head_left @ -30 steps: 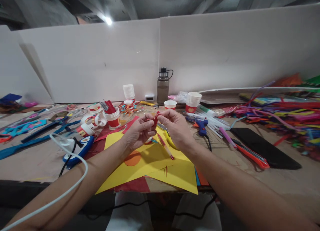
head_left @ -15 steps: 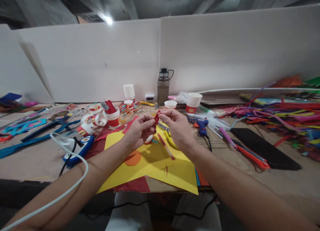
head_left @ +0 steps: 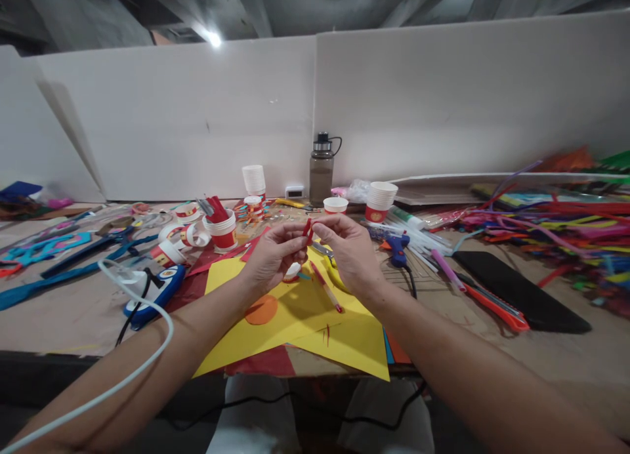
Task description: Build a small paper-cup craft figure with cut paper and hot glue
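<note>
Between my two hands is a small red strip (head_left: 308, 229), likely paper, raised above the yellow sheets (head_left: 231, 332). My left hand (head_left: 280, 252) pinches its left side with thumb and forefinger. The fingertips of my right hand (head_left: 347, 247) close on its other side. Under my hands lie a red pen (head_left: 325, 287), yellow-handled scissors (head_left: 337, 275) and an orange paper disc (head_left: 262, 309). A small white cup piece (head_left: 292, 271) is partly hidden behind my left hand.
A paper cup holding red pieces (head_left: 221, 231) stands left, near a blue power strip (head_left: 157, 296) with a white cable over my left forearm. Right are a blue glue gun (head_left: 398, 247), an orange cutter (head_left: 497, 306) and a black slab (head_left: 522, 290). A bottle (head_left: 321, 175) stands behind.
Both hands stay in nearly the same place. The red strip has turned slightly between the fingertips and now stands more upright.
</note>
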Demonstrator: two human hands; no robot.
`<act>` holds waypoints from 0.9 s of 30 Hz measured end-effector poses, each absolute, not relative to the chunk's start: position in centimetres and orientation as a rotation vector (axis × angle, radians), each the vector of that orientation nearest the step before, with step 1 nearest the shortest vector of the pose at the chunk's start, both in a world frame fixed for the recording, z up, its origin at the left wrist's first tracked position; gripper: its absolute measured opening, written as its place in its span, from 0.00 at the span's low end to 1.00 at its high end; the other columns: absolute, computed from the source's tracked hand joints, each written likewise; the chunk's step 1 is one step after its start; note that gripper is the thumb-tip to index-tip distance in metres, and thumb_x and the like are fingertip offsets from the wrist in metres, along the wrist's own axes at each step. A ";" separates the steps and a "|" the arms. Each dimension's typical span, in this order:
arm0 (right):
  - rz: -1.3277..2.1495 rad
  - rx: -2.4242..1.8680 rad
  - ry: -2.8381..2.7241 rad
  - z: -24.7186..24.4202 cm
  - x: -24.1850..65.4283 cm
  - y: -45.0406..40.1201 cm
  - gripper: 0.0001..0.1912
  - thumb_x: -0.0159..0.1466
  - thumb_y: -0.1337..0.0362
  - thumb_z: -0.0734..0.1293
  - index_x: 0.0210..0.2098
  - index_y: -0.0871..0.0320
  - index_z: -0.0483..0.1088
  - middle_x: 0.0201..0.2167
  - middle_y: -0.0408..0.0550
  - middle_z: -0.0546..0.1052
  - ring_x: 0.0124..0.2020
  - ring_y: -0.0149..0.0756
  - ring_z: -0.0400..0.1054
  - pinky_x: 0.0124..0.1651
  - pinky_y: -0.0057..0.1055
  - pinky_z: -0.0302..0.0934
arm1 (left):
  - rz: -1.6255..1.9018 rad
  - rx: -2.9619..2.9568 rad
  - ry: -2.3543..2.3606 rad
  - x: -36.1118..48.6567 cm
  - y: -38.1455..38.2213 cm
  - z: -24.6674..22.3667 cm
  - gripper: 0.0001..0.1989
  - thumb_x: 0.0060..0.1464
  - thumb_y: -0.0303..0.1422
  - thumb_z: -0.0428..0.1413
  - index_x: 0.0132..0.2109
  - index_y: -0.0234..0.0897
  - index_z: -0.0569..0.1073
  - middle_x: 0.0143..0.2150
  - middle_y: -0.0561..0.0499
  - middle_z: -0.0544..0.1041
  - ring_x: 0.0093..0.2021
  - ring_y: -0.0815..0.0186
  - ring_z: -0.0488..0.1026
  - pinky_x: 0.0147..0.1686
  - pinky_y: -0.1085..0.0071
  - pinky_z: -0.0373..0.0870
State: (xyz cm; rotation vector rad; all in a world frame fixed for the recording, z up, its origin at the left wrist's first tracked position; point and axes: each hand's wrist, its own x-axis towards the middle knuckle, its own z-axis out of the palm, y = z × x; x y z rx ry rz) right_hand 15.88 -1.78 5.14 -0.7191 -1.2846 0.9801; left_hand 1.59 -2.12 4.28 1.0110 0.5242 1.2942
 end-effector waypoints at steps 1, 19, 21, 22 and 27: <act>0.976 -0.725 -1.283 5.1 15.9 -1.7 0.04 0.54 0.61 0.73 0.29 0.54 0.76 0.29 0.41 0.77 0.32 0.31 0.68 0.42 0.33 0.63 | 1.297 1.010 0.544 1.6 -2.1 4.3 0.14 0.39 0.26 0.68 0.36 0.35 0.78 0.27 0.53 0.77 0.21 0.75 0.69 0.23 0.78 0.65; 0.949 -0.759 -1.326 4.1 15.9 -1.3 0.06 0.55 0.59 0.73 0.31 0.54 0.78 0.31 0.44 0.80 0.36 0.35 0.73 0.44 0.35 0.65 | 1.450 1.409 0.852 1.7 -2.9 4.8 0.12 0.42 0.33 0.67 0.37 0.34 0.81 0.21 0.53 0.74 0.19 0.74 0.66 0.21 0.75 0.66; 0.927 -0.769 -1.346 4.1 15.9 -1.3 0.06 0.55 0.60 0.73 0.31 0.54 0.78 0.31 0.45 0.80 0.36 0.35 0.72 0.44 0.35 0.65 | 1.471 1.470 0.879 1.6 -2.9 4.6 0.12 0.43 0.33 0.66 0.37 0.35 0.81 0.23 0.53 0.75 0.20 0.74 0.66 0.22 0.76 0.66; 0.916 -0.775 -1.353 4.1 15.9 -1.3 0.06 0.55 0.60 0.73 0.31 0.54 0.78 0.31 0.45 0.80 0.35 0.35 0.72 0.44 0.35 0.65 | 1.480 1.503 0.889 1.6 -2.9 4.5 0.11 0.44 0.33 0.65 0.38 0.36 0.81 0.25 0.53 0.76 0.20 0.74 0.67 0.22 0.76 0.66; 0.874 -0.817 -1.373 4.2 15.9 -1.3 0.06 0.55 0.60 0.72 0.30 0.55 0.77 0.30 0.44 0.79 0.34 0.34 0.71 0.42 0.33 0.64 | 1.442 1.523 0.908 1.5 -3.0 4.5 0.12 0.45 0.32 0.64 0.40 0.36 0.81 0.25 0.52 0.77 0.21 0.73 0.69 0.23 0.76 0.68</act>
